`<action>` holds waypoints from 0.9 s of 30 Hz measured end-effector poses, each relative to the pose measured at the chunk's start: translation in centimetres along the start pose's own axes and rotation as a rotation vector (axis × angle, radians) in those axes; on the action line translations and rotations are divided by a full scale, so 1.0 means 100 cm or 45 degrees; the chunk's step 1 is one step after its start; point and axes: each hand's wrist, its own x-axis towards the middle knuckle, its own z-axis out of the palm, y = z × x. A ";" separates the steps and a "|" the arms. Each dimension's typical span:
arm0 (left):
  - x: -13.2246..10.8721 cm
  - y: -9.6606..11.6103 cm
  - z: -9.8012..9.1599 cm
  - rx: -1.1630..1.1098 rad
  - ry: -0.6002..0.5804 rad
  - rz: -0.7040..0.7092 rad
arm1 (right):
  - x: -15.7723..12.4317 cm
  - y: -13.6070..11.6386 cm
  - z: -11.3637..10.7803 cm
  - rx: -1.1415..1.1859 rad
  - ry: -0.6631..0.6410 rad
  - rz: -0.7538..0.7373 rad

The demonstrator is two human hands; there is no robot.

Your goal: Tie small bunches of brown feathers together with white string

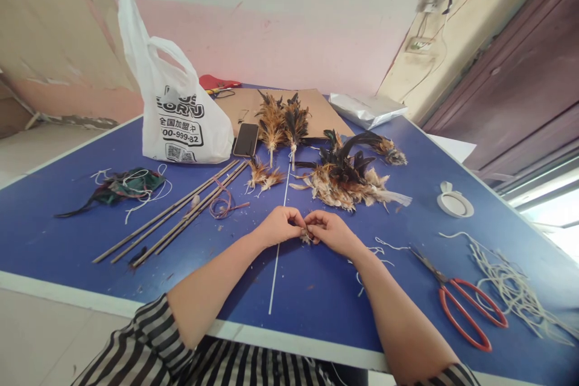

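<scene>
My left hand (281, 227) and my right hand (333, 233) meet over the middle of the blue table, fingertips pinched together. Between them they hold a small feather tuft (306, 238), mostly hidden by the fingers. Beyond my right hand lies a loose pile of feathers (346, 184), pale, brown and black. Two small brown feather bunches (265, 176) rest farther off on the left, tied with thread. Behind these, two larger tied feather bunches (284, 123) lie partly on a sheet of cardboard (323, 110). Short white strings (377, 250) lie by my right forearm.
Red-handled scissors (465, 304) and tangled white cord (511, 280) lie at right, below a tape roll (455, 204). Several thin sticks (174, 214) and a dark green bundle (131, 186) are left. A white plastic bag (181, 108) stands beside a phone (246, 140).
</scene>
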 end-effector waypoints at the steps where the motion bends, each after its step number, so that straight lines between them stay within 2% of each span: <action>1: 0.000 -0.001 0.000 0.074 0.020 0.029 | 0.001 0.001 0.000 -0.011 0.000 0.001; 4: -0.002 0.002 0.000 0.345 0.089 0.150 | 0.002 0.003 0.000 -0.011 -0.001 0.007; 8: -0.005 0.009 0.000 0.684 0.142 0.410 | 0.002 0.006 -0.002 -0.003 -0.015 -0.003; 13: -0.006 0.006 0.003 0.831 0.207 0.611 | 0.002 0.004 -0.002 0.042 -0.007 0.040; 21: -0.003 -0.003 0.007 0.876 0.307 0.685 | 0.004 0.003 0.000 0.071 0.061 0.127; 27: -0.003 -0.004 0.007 0.820 0.364 0.584 | 0.003 0.002 0.002 0.096 0.105 0.150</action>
